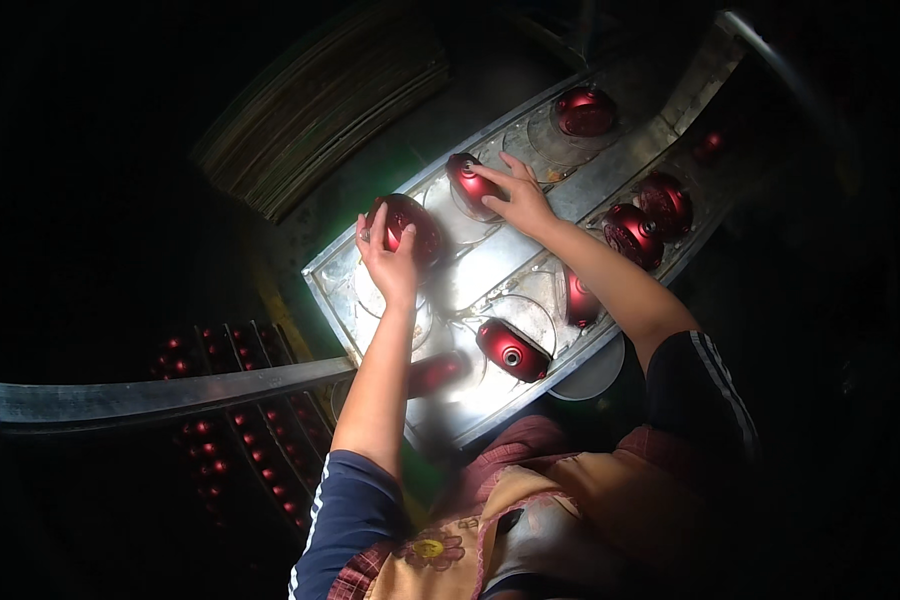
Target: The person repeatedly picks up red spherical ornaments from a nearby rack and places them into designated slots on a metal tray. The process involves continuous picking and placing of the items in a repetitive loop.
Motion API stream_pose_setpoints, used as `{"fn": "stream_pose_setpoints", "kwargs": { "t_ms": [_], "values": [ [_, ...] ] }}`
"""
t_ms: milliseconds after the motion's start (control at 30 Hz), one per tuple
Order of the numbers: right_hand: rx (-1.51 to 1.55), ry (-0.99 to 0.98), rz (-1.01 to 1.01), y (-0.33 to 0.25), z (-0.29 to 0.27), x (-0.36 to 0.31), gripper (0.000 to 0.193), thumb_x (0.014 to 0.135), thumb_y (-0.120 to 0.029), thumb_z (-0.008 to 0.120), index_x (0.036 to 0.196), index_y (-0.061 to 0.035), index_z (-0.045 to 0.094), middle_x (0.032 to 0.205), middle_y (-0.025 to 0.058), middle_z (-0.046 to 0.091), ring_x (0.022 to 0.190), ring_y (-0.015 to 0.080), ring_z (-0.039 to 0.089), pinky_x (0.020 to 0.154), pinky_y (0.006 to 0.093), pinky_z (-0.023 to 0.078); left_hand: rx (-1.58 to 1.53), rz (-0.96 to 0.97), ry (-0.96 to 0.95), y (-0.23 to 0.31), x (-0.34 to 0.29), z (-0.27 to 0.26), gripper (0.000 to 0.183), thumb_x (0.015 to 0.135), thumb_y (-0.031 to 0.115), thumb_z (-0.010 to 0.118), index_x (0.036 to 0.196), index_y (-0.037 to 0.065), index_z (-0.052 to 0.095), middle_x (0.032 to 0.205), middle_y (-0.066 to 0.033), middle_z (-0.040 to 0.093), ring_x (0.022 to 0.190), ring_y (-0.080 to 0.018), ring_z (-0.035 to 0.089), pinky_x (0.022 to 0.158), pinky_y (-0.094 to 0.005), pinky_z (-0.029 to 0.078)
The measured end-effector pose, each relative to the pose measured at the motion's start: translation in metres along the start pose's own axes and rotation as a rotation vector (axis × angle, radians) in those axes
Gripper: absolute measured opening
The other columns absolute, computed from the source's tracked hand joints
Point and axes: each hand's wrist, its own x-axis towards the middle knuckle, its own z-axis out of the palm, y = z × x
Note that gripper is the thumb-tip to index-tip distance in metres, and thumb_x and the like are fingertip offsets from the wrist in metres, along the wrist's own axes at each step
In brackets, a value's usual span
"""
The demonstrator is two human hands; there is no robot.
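Near the far left end of a metal tray (467, 428), my left hand (388, 262) grips a glossy red rounded shell (425, 232), its fingers curved over the top. Farther right, my right hand (520, 200) has its thumb and index finger on a second red shell (462, 180); its other fingers reach outward. The index fingertip lies by a small round metal fitting on that shell. Both shells are on the tray, beside faint ring outlines. A third red shell (512, 350), with its round fitting facing up, lies in the nearer row. What the shells belong to I cannot tell.
More red shells stand along the tray: one (585, 111) at the far end and several (634, 236) under and beyond my right forearm. Metal bars (170, 392) extend from the tray's left end. A stack of flat sheets (320, 110) lies behind. Racks of small red pieces (255, 440) sit lower left.
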Motion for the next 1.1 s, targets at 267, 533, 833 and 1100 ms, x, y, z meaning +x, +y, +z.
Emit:
{"fn": "stream_pose_setpoints", "kwargs": {
  "t_ms": [267, 533, 833, 1100],
  "values": [
    [0.408, 0.288, 0.242, -0.005, -0.133, -0.158, 0.039, 0.086, 0.013, 0.057, 0.122, 0.0006, 0.062, 0.127, 0.0074, 0.051, 0.109, 0.0151, 0.057, 0.085, 0.0253, 0.052, 0.292, -0.047, -0.032, -0.044, -0.003, 0.052, 0.056, 0.08, 0.016, 0.076, 0.132, 0.03, 0.062, 0.155, -0.0103, 0.035, 0.129, -0.0374, 0.044, 0.107, -0.0421, 0.042],
    [0.481, 0.428, 0.363, -0.094, -0.093, -0.279, 0.028, 0.091, 0.009, 0.056, 0.118, 0.0033, 0.061, 0.12, 0.0065, 0.052, 0.095, 0.0115, 0.06, 0.083, 0.0265, 0.052, 0.042, 0.068, -0.115, -0.045, -0.033, -0.059, 0.06, 0.083, 0.008, 0.072, 0.14, 0.022, 0.056, 0.152, -0.024, 0.036, 0.134, -0.0359, 0.044, 0.105, -0.0383, 0.043],
    [0.365, -0.018, 0.079, -0.328, 0.115, -0.352, 0.022, 0.089, 0.001, 0.065, 0.111, -0.0013, 0.066, 0.108, 0.0045, 0.06, 0.098, 0.0117, 0.06, 0.081, 0.0262, 0.052, -0.694, -0.589, -0.234, -0.137, -0.284, -0.406, 0.032, 0.093, 0.003, 0.064, 0.124, -0.002, 0.063, 0.118, -0.01, 0.067, 0.1, -0.013, 0.066, 0.078, -0.0256, 0.056],
    [0.74, -0.855, 0.0, -0.528, 0.362, -0.404, 0.026, 0.093, 0.003, 0.06, 0.119, 0.0004, 0.062, 0.113, 0.0025, 0.06, 0.092, 0.0121, 0.06, 0.08, 0.0254, 0.048, -0.521, -0.887, 0.337, -0.296, -0.507, -0.664, 0.025, 0.095, 0.017, 0.064, 0.118, 0.009, 0.067, 0.107, 0.0014, 0.067, 0.093, -0.0077, 0.062, 0.074, -0.0235, 0.051]
  ]
}}
